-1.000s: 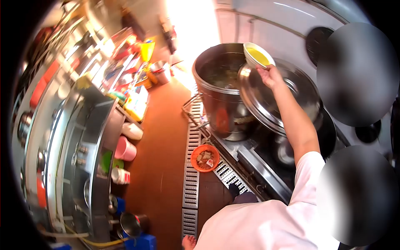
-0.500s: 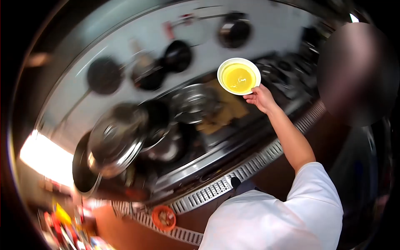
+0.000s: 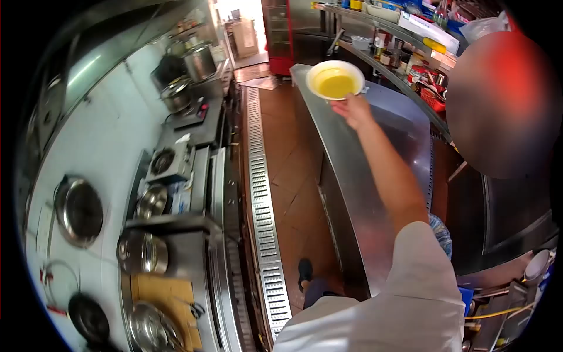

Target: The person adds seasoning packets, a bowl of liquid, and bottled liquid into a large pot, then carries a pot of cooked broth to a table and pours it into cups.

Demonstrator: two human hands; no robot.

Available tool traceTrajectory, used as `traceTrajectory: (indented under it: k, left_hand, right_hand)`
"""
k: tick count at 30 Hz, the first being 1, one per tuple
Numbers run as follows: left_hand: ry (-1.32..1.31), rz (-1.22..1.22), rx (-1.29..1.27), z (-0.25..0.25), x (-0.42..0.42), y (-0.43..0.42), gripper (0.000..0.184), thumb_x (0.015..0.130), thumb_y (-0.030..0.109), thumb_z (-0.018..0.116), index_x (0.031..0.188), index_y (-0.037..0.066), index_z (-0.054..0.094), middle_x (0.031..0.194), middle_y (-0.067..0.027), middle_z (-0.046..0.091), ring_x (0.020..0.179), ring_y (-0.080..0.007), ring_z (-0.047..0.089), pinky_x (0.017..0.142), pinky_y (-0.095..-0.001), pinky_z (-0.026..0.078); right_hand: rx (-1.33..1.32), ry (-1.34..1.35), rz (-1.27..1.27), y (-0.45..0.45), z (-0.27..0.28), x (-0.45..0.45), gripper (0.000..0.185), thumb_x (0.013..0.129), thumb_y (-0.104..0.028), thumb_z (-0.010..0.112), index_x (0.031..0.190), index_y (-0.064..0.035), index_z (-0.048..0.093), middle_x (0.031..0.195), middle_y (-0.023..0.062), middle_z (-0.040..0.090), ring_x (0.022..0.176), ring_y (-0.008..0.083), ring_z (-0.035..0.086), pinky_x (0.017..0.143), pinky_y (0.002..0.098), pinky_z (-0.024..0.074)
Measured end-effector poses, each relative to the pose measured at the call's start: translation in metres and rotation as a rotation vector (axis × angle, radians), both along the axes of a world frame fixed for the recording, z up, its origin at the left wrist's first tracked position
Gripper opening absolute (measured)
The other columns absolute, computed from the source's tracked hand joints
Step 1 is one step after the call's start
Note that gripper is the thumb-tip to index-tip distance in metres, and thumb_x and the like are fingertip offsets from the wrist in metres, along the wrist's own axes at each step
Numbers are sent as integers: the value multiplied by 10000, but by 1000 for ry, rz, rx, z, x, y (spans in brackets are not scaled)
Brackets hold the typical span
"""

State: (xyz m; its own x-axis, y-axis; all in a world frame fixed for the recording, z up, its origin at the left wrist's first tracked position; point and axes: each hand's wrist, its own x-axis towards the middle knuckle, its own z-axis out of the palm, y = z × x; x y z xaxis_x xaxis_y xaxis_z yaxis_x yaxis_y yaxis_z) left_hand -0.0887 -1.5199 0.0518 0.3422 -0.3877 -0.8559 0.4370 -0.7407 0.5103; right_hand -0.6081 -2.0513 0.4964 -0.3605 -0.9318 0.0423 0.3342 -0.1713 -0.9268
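Note:
My right hand (image 3: 352,110) grips the near rim of a white bowl (image 3: 358,75), fingers closed on its edge. Yellow liquid (image 3: 334,84) lies inside, its surface smooth. The bowl is held out at arm's length, over the far end of a long steel counter (image 3: 381,176); whether it touches the counter I cannot tell. My left hand is out of view.
Stove and worktop line the left, with a lidded pot (image 3: 177,94), a steel pot (image 3: 142,252) and a wooden board (image 3: 170,293). A floor drain grate (image 3: 261,188) runs along the aisle. Jars and a red basket (image 3: 433,98) crowd the right shelf.
My view has swung right, from the stove and hanging pans to the aisle and steel counter. The bowl stays in my right hand and is now over the counter.

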Motion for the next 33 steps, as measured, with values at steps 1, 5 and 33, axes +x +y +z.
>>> traceTrajectory:
  k: [1, 5, 33]
  left_hand:
    - [11, -45, 3, 0, -4, -35, 205, 869, 253, 495, 758, 99, 569, 679, -89, 563, 642, -226, 539, 586, -351, 420]
    - [21, -186, 2, 16, -15, -154, 199, 875, 254, 486, 762, 108, 562, 673, -80, 556, 631, -218, 532, 571, -344, 414]
    - [147, -778, 161, 16, -15, -785, 172, 914, 255, 421, 793, 174, 515, 631, -14, 504, 555, -166, 483, 467, -298, 371]
  right_hand:
    - [5, 38, -47, -22, 0, -37, 317, 910, -106, 374, 1208, -24, 444, 986, 170, 624, 745, 249, 664, 639, 369, 577]
    - [1, -74, -240, -76, 12, -148, 315, 901, -94, 376, 1182, 31, 442, 963, 191, 628, 751, 259, 676, 614, 337, 583]
    - [-21, -294, -953, -312, -12, -401, 316, 894, 0, 347, 1202, 41, 403, 1001, 205, 583, 761, 274, 654, 654, 364, 588]
